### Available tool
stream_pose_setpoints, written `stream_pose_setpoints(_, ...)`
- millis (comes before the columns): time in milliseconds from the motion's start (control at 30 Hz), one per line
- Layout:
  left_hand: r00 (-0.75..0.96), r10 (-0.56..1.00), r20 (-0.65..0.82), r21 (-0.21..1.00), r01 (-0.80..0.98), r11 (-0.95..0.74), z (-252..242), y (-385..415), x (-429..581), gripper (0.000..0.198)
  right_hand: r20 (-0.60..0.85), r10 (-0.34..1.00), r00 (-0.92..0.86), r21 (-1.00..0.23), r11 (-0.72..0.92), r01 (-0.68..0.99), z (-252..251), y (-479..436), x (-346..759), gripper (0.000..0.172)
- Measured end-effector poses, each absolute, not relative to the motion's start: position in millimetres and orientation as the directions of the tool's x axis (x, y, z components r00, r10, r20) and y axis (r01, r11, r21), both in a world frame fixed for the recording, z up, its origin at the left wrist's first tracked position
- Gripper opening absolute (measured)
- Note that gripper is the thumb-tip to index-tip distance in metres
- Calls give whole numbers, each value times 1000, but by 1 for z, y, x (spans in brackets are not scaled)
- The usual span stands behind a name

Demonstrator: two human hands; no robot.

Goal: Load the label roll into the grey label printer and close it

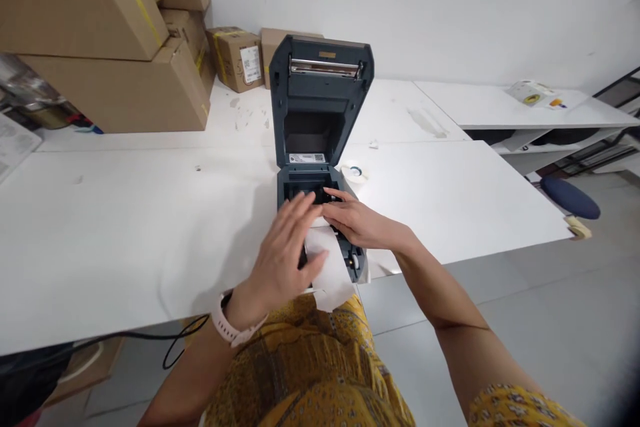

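Observation:
A dark grey label printer [323, 97] stands at the table's front edge with its lid raised. From its bay a strip of white label paper [330, 267] runs out over the front and hangs down, its end torn. My left hand [287, 250], a pale pink watch on the wrist, hovers over the printer's left side and the strip with fingers spread. Reaching in from the right, my right hand [355, 219] has its fingers stretched into the bay at the upper end of the paper. Its thumb and what its fingertips touch are hidden.
A roll of labels [354, 173] lies right behind the printer on the white table [125, 233]. Cardboard boxes [135, 90] are stacked at the back left. A black cable [145, 335] hangs below the front edge. To the right is a blue stool seat [570, 197].

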State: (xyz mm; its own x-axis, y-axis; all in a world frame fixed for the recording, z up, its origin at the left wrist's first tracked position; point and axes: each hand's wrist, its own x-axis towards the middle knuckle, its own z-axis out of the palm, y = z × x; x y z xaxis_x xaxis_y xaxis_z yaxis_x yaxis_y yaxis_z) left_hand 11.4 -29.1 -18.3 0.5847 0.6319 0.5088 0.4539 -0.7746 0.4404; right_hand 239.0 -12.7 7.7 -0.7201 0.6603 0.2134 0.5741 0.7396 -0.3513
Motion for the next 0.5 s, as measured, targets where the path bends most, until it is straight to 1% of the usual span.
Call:
stream_pose_setpoints(100, 730, 568, 381, 347, 457, -819, -20, -42, 12, 91, 215, 652, -727, -301, 753, 585, 8, -12, 239, 32)
stream_pose_setpoints(167, 760, 556, 335, 308, 470, -827, -23, -43, 10, 95, 226, 653, -723, -321, 750, 578, 7, -12, 240, 32)
stream_pose_setpoints(233, 773, 549, 319, 288, 473, -833, -25, -42, 8, 93, 259, 657, -708, -378, 743, 552, 6, -13, 242, 33)
stream_pose_setpoints(300, 778, 544, 313, 273, 475, -836, -26, -40, 7, 89, 325, 673, -665, -444, 729, 521, 5, -14, 246, 35)
stream_pose_setpoints(400, 785, 535, 312, 255, 474, -843, -27, -39, 7, 80, 434, 736, -519, -531, 675, 513, 2, -14, 252, 28)
stream_pose_setpoints(500, 790, 533, 303, 253, 472, -844, -27, -40, 6, 73, 466, 789, -400, -545, 612, 573, -3, -10, 251, 23)
